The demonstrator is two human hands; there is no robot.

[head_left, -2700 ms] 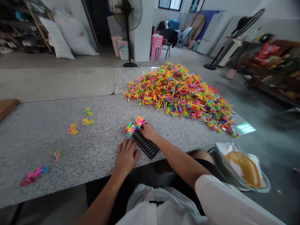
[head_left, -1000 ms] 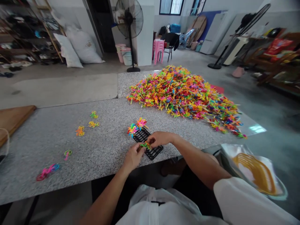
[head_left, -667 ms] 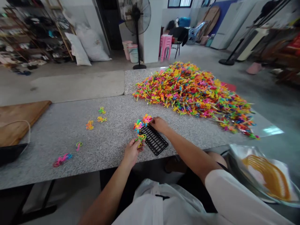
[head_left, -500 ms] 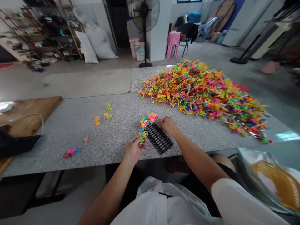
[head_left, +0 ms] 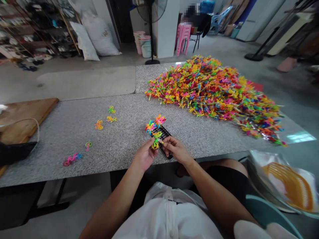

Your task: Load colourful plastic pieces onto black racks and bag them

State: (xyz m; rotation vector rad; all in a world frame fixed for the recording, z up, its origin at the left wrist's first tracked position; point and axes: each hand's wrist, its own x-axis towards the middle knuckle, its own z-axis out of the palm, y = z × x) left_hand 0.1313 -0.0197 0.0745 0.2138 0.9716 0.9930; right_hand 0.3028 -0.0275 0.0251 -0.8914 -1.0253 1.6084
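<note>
Both forearms enter from the lower edge of the frame and converge just below its centre. The left hand (head_left: 144, 156) is raised with the wrist slightly bent, thumb and fingers pinched together at the tips. The right hand (head_left: 175, 150) faces it, fingers curled inward, thumb and forefinger pinched closed. The fingertips of the two hands meet. Both arms are bare to the elbow, elbows bent.

Pile (head_left: 214, 89) behind rack (head_left: 163, 134) on table (head_left: 124, 146)
</note>
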